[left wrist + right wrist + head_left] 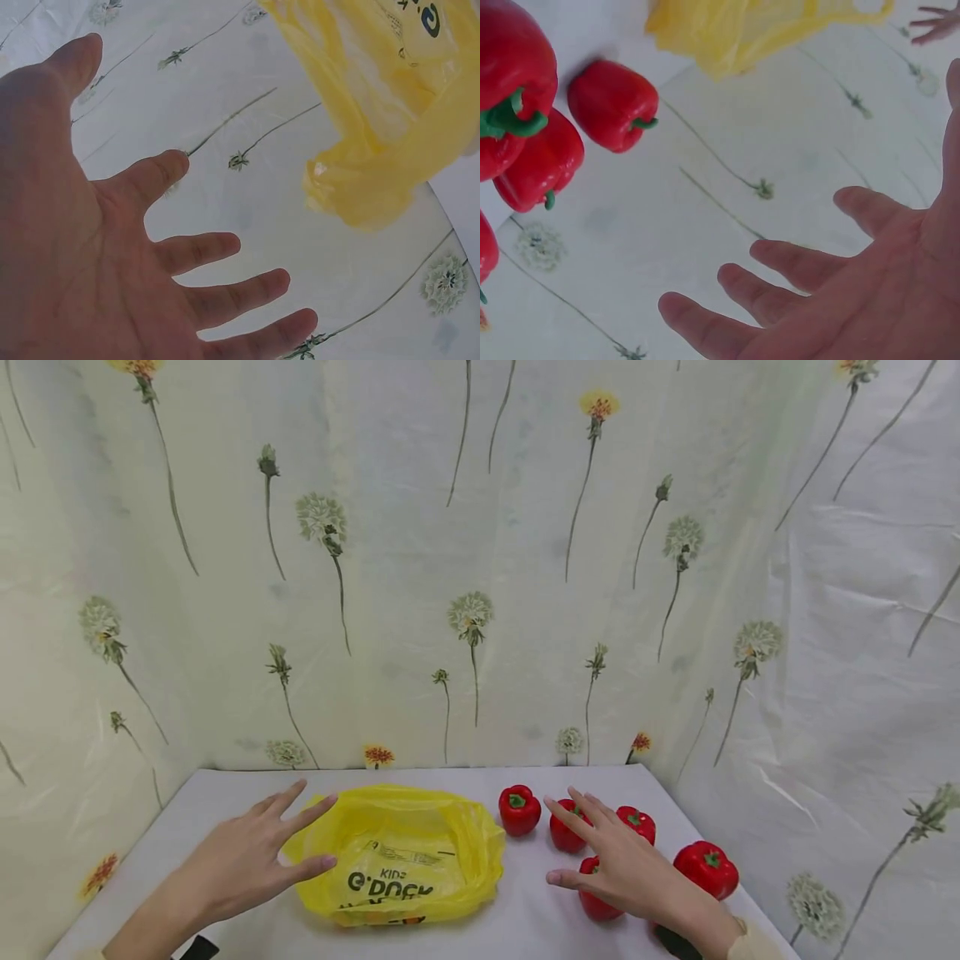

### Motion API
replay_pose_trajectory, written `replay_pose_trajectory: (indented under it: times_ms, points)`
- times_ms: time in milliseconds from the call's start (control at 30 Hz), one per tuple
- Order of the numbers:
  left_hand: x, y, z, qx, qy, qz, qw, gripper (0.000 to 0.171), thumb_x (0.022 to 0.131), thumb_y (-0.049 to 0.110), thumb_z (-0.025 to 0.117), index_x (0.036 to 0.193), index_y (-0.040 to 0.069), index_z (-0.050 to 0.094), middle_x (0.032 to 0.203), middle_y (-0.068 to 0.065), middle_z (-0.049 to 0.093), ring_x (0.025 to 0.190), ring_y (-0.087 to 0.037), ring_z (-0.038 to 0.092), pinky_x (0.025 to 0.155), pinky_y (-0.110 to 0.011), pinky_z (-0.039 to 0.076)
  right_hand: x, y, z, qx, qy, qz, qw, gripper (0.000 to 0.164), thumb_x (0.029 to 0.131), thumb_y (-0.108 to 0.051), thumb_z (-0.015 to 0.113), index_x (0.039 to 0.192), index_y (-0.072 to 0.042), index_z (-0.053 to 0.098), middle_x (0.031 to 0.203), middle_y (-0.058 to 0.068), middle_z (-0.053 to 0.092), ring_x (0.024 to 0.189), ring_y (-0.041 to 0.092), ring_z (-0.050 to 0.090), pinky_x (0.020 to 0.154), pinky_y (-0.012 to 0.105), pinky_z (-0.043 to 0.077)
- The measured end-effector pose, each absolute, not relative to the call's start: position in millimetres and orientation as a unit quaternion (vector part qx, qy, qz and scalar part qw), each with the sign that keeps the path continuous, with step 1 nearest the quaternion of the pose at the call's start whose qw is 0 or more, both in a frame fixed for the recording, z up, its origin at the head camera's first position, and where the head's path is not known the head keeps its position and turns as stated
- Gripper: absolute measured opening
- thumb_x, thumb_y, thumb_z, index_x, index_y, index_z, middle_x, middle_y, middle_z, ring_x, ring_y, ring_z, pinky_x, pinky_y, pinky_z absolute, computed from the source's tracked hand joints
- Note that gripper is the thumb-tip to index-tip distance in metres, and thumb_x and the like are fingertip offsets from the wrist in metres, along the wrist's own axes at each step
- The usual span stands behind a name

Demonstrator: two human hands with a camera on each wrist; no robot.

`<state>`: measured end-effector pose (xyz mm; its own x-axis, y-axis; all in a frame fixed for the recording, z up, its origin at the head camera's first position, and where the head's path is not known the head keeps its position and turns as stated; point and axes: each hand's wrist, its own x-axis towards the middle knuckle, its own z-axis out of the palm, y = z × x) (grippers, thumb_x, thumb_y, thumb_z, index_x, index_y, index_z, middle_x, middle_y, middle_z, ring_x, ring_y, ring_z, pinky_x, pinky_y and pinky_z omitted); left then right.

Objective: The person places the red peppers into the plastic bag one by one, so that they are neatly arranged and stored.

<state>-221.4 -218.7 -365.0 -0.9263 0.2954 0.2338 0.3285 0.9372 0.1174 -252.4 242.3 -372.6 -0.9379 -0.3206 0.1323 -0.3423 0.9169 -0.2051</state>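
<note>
A yellow plastic bag (491,860) lies on the white table with its mouth spread wide and dark lettering showing inside. My left hand (251,852) hovers at the bag's left side, fingers spread and nothing held. In the left wrist view its palm (75,247) is bare. My right hand (626,864) is above the red bell peppers, its fingers apart and its palm (870,307) bare too. One bell pepper (519,811) sits just right of the bag. Others, such as the bell pepper (597,906) beneath the right hand, are partly covered by it.
A larger red bell pepper (707,870) rests near the table's right edge. Below it, a dark object (675,943) is mostly hidden by the right forearm. A small black object (201,948) shows beside the left wrist. Dandelion-printed curtain (405,568) surrounds the table (247,793) behind and at both sides.
</note>
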Motion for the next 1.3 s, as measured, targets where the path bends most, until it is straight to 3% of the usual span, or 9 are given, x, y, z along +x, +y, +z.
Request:
replay_pose_trajectory:
  times_ms: [167,367,600,1067,1300]
  points:
    - [-216.1,-220.9,-373.2,-0.157,-0.979,-0.076,0.105,0.074,0.082,0.078,0.046,0.145,0.041,0.041,0.155,-0.015,0.033,0.125,-0.044,0.049,0.071,-0.058,0.051,-250.5,242.6,-378.1,0.153,-0.980,0.120,0.039,0.094,0.065,-0.079,0.063,0.148,-0.046,0.031,0.159,0.004,0.026,0.137,0.033,0.036,0.078,0.056,0.055]
    - [-211.4,-222.7,-384.0,-0.132,-0.984,-0.097,0.064,0.077,0.080,0.080,0.045,0.146,0.042,0.037,0.155,-0.018,0.032,0.125,-0.048,0.047,0.058,-0.050,0.050,-248.1,244.5,-384.1,0.138,-0.981,0.131,0.028,0.095,0.066,-0.078,0.064,0.148,-0.042,0.033,0.158,0.004,0.028,0.134,0.033,0.040,0.076,0.052,0.057]
    - [-210.6,-219.0,-398.8,-0.101,-0.989,-0.104,0.018,0.083,0.079,0.083,0.042,0.149,0.042,0.030,0.148,-0.026,0.039,0.116,-0.051,0.053,0.066,-0.068,0.046,-245.6,248.8,-390.6,0.118,-0.982,0.143,0.019,0.097,0.065,-0.079,0.064,0.149,-0.043,0.031,0.158,0.005,0.028,0.136,0.035,0.037,0.079,0.058,0.054]
    - [-220.6,-217.2,-422.4,-0.064,-0.991,-0.109,-0.044,0.092,0.077,0.084,0.042,0.152,0.031,0.027,0.129,-0.039,0.050,0.089,-0.055,0.060,0.070,-0.068,0.046,-241.7,267.3,-401.3,0.088,-0.980,0.178,0.011,0.100,0.065,-0.076,0.067,0.150,-0.036,0.031,0.156,0.011,0.030,0.137,0.040,0.033,0.080,0.064,0.051]
    - [-233.0,-217.1,-442.1,-0.060,-0.985,-0.152,-0.055,0.090,0.082,0.078,0.044,0.153,0.026,0.028,0.133,-0.041,0.045,0.104,-0.058,0.054,0.081,-0.074,0.040,-239.2,277.6,-408.0,0.072,-0.980,0.186,0.004,0.100,0.067,-0.076,0.065,0.151,-0.036,0.029,0.156,0.014,0.028,0.139,0.042,0.027,0.081,0.066,0.049]
